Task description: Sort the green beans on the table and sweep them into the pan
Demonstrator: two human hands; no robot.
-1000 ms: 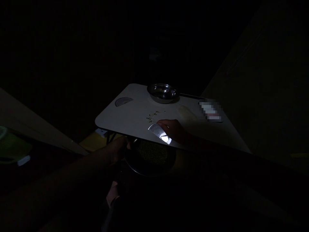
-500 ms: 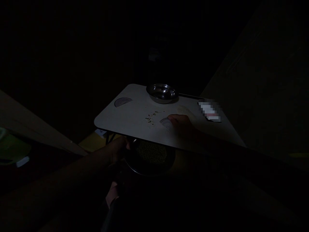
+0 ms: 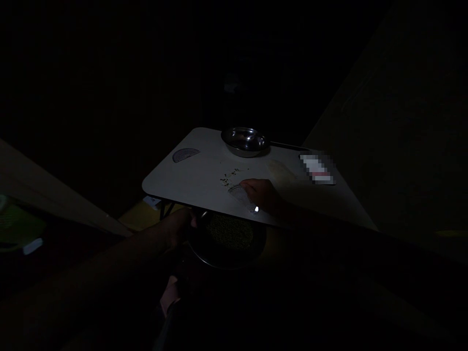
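The scene is very dark. My left hand grips the rim of a dark round plate holding a patch of small green grains, just below the near edge of a small white table. My right hand lies on the table near that edge, fingers on a clear half-round protractor that glints with light. A few loose grains lie scattered on the table just beyond the protractor.
A steel bowl stands at the table's far edge. A second half-round protractor lies at the far left of the table. A small flat card or packet lies at the right. Surroundings are too dark to make out.
My right hand slid the protractor out toward the loose grains, then drew it back toward the near edge. My left hand and the plate stayed still.
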